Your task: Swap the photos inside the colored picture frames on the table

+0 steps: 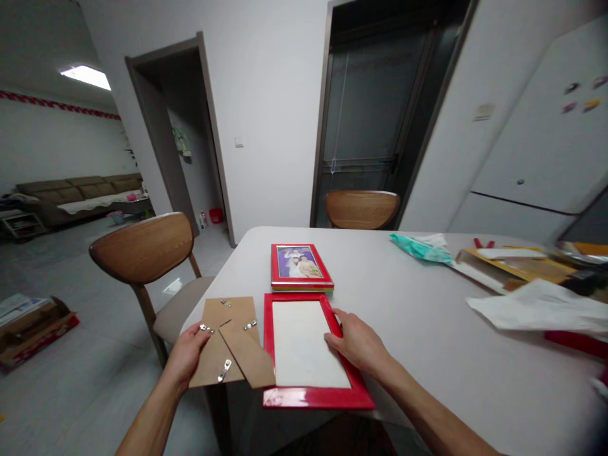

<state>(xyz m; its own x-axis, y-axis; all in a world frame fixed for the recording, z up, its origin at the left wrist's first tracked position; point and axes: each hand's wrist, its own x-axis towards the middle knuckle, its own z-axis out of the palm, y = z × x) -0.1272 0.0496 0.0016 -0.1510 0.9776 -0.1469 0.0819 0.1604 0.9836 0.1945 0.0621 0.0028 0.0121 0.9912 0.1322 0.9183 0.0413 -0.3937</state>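
My left hand (184,356) grips the left edge of a brown backing board (209,361) with metal clips and a fold-out stand leg. The board is held off the table's left edge, its leg overlapping the frame's lower left corner. My right hand (358,342) has its thumb and fingers closed on the right side of a red picture frame (313,399). Inside that frame a plain white surface (306,342) shows. Just behind it lie stacked red frames (275,266), the top one with a photo (299,261) of people on purple.
On the white table (403,304), a teal and white plastic wrapper (422,248), an opened yellow package (536,266) and white wrapping (536,307) lie to the right. Wooden chairs stand at the left (145,250) and far side (361,209). A box (35,335) sits on the floor.
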